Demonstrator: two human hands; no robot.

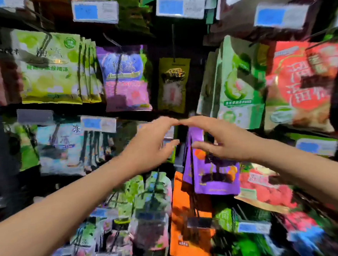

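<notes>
**Two Hands Meet at the Snack Wall**

A person reaches both arms up to a wall of hanging snack bags. The picture is blurry, so small things are hard to see.

The left hand [151,147] is spread loosely. Its fingers are long and nearly straight, and its thumb sits below them with a gap between. It holds nothing. The right hand [223,142] looks the same, with straight fingers on top and the thumb below. The tips of the two hands touch each other in the middle.

The purple bag [215,176] hangs right under the right hand, in the middle of the wall. Its top shows in the gap between that hand's fingers and thumb. The thumb is in front of the bag's top. I cannot tell if the hand touches the bag.

An orange bag [182,217] hangs just below and to the left of the purple bag, partly behind it. A berry bag [268,192], red with a pale edge, is just beside the purple bag on the right.

Higher up hang more bags. A big green bag [47,66] is far to the left. Next to it is a blue and pink bag [124,77], then a small yellow bag [173,83]. A big red bag [301,82] is on the far right. A light blue bag [61,147] hangs left of the left hand.

Blue and white price tags [95,11] stick out above the rows.
</notes>
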